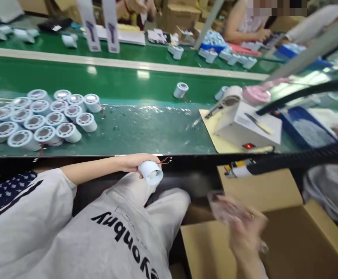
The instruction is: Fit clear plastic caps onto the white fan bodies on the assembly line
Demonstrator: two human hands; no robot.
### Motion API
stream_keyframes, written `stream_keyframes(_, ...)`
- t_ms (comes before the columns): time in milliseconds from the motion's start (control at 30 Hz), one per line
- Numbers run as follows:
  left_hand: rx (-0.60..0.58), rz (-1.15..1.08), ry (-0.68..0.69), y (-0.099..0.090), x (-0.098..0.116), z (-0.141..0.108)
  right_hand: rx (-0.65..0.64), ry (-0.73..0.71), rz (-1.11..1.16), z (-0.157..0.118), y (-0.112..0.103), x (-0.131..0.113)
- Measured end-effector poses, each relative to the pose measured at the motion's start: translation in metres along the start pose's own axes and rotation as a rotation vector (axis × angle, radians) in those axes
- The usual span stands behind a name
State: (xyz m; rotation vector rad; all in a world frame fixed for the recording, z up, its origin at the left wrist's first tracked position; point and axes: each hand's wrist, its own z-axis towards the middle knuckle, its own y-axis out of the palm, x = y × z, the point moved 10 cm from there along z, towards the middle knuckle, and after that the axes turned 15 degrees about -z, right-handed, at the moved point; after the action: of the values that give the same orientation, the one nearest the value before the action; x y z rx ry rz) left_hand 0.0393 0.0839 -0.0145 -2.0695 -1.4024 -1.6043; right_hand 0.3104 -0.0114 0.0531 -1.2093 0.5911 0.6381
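My left hand [136, 162] is closed around a pale blue-white plastic cylinder [150, 173] above my lap. The cylinder's open end faces me, with a round knob inside, and thin red and black wires [166, 160] stick out at its far side. My right hand [244, 224] is over the open cardboard box [302, 240] on the right, smeared by motion. A see-through, pinkish blur [219, 207] is at its fingertips; whether it is clear plastic or the fingers themselves, I cannot make out.
Several similar cylinders [45, 133] stand grouped on the green bench [145, 131] at left. A lone cylinder [181, 90] is farther back. At right are a white machine [248, 126] with a lit red switch, a black hose [302, 155] and a blue tray [305, 128]. Other people work across the bench.
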Motion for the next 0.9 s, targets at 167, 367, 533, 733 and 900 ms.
stream_keyframes(167, -0.187, 0.198, -0.053, 0.034, -0.011, 0.011, -0.117, -0.455, -0.367, -0.006, 0.075, -0.069)
stream_keyframes(367, -0.197, 0.763, 0.257, 0.056, 0.019, 0.001, -0.294, -0.335, -0.518, 0.009, 0.108, -0.07)
stream_keyframes(533, -0.053, 0.643, 0.425, 0.047, 0.023, -0.002, -0.327, -0.131, -0.09, 0.005, 0.102, -0.059)
stream_keyframes(733, -0.135, 0.523, 0.534, 0.041, 0.006, 0.005, -0.16, 0.143, 0.177, 0.003, 0.09, -0.038)
stream_keyframes(900, -0.31, 0.441, 0.466, 0.054, -0.004, 0.006, -0.099, 0.244, 0.335, 0.004, 0.085, -0.026)
